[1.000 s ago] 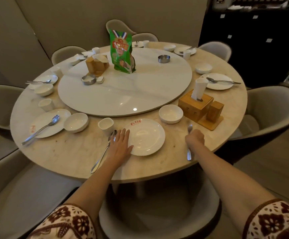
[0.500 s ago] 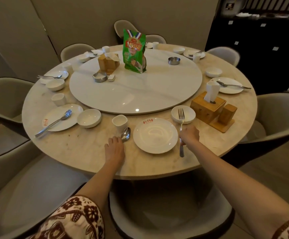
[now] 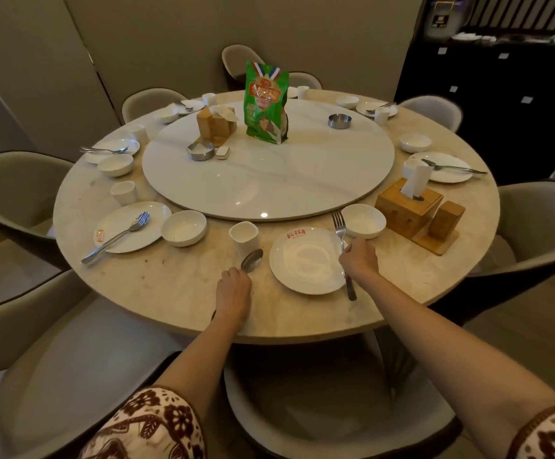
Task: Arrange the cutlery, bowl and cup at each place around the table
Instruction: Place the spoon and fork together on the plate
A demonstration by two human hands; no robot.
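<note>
Now: your right hand (image 3: pixel 359 261) has its fingers curled round the middle of the fork (image 3: pixel 340 230). The fork runs along the right rim of the near plate (image 3: pixel 306 260). Its tines point away from you and end just beside the white bowl (image 3: pixel 364 221). The handle end sticks out below your wrist toward the table edge. Whether the fork rests on the plate rim or is lifted off it cannot be told.

Your left hand (image 3: pixel 234 291) is closed over the handle of the spoon (image 3: pixel 252 260), knuckles up. The spoon's bowl shows beyond the fingers, on the table (image 3: pixel 170 286) just left of the plate and just in front of the white cup (image 3: pixel 243 234).

The plate is bare, with red lettering at its far rim. Bowl sits to the plate's far right, cup to its far left.

Beyond these lies the round white turntable (image 3: pixel 269 180), with a green bag (image 3: pixel 266 104) standing upright on it. A wooden tissue box (image 3: pixel 408 210) stands right of the bowl.
</note>
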